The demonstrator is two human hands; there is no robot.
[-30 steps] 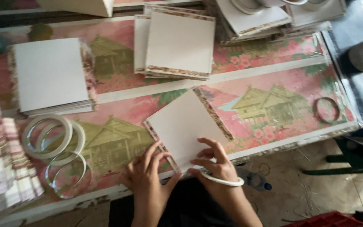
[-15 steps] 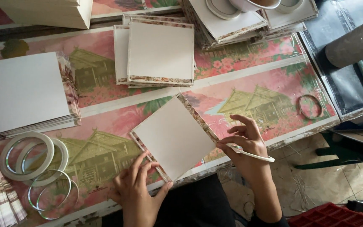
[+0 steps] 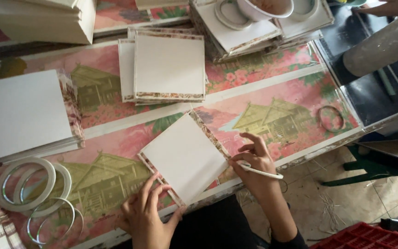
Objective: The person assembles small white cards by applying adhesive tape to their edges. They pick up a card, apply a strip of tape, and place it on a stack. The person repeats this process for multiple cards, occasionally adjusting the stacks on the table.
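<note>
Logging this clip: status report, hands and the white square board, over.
Left hand flat on white square board, near corner. Right hand at its right edge, holding a thin white strip. Tape rings left, apart.

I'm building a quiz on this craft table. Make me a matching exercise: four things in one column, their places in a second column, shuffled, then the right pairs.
Things
1. white square card
2. thin white ring
3. tape rolls
4. small ring

Places
A. lying alone near the table's right edge
B. at the table's left end
C. under the left hand, at the front edge
D. in the right hand

Pairs: 1-C, 2-D, 3-B, 4-A
</note>
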